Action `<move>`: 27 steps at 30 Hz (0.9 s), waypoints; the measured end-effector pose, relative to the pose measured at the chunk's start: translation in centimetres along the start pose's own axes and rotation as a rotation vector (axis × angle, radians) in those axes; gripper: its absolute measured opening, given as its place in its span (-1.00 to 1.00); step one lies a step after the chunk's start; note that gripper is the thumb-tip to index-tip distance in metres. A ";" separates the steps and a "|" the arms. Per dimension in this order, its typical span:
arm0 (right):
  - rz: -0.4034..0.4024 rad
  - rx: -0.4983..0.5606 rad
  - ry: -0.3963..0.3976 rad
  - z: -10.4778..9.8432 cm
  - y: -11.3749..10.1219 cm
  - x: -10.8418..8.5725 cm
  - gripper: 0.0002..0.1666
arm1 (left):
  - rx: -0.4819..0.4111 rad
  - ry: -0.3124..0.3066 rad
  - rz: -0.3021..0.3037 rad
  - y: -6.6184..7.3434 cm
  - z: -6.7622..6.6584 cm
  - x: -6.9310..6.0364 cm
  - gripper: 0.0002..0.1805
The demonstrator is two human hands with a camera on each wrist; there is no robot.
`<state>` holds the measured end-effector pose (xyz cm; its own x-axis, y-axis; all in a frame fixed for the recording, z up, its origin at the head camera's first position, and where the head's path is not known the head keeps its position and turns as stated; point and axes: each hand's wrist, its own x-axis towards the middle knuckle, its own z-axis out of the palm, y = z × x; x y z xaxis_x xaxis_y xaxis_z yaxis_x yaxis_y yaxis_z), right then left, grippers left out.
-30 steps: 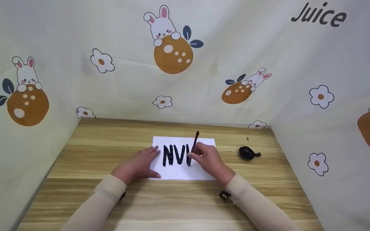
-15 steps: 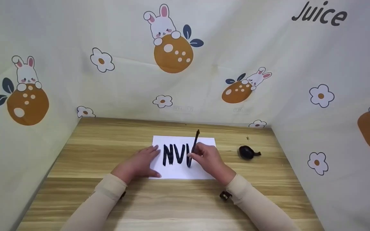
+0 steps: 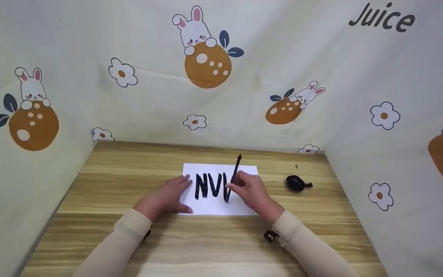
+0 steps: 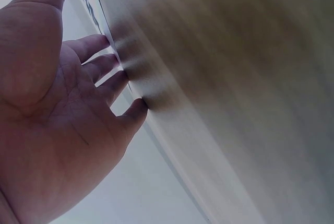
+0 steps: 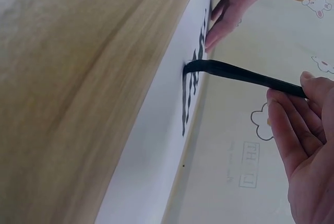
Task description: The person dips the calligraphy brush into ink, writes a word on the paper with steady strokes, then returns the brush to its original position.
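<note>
A white sheet of paper point(image 3: 206, 209) lies on the wooden table, with thick black strokes point(image 3: 203, 186) that look like N, V and a further upright stroke. My right hand point(image 3: 251, 189) pinches a black ink brush point(image 5: 235, 71) by its handle between thumb and fingers. In the right wrist view its bristles bend against the paper at the end of a stroke. The brush leans, its upper end pointing away from me. My left hand point(image 3: 167, 195) rests on the paper's left side with fingers spread; in the left wrist view its fingertips point(image 4: 138, 106) touch down.
To the right of the paper sits a small round black dish point(image 3: 294, 183) with a short handle. A tiny dark bit point(image 3: 297, 166) lies behind it. Cloth walls point(image 3: 148, 111) with printed rabbits and oranges enclose the wooden table point(image 3: 110, 165) at the back and sides.
My right hand has drawn the brush slightly toward me, and the newest stroke reaches a little lower. The brush's upper end has tipped slightly right. My left hand stays put.
</note>
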<state>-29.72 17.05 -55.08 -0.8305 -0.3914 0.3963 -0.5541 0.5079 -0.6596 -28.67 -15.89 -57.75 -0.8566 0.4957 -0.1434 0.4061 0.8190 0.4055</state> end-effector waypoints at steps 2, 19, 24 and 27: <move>0.007 -0.005 0.011 -0.2 -0.1 0.0 -0.78 | -0.008 0.005 0.009 0.1 0.0 0.0 0.23; -0.009 0.011 0.129 -1.5 -0.2 0.6 -0.81 | -0.012 -0.003 -0.010 0.2 0.0 -0.1 0.23; 0.003 0.022 0.173 -1.6 0.1 1.2 -0.81 | -0.008 -0.011 -0.020 0.1 0.0 0.0 0.23; 0.008 0.016 0.183 -1.8 0.2 1.5 -0.81 | -0.006 -0.012 -0.025 0.1 0.1 0.0 0.23</move>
<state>-31.23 17.94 -53.51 -0.8321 -0.2407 0.4997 -0.5478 0.4976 -0.6725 -28.62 -15.78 -57.77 -0.8624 0.4787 -0.1645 0.3827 0.8294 0.4071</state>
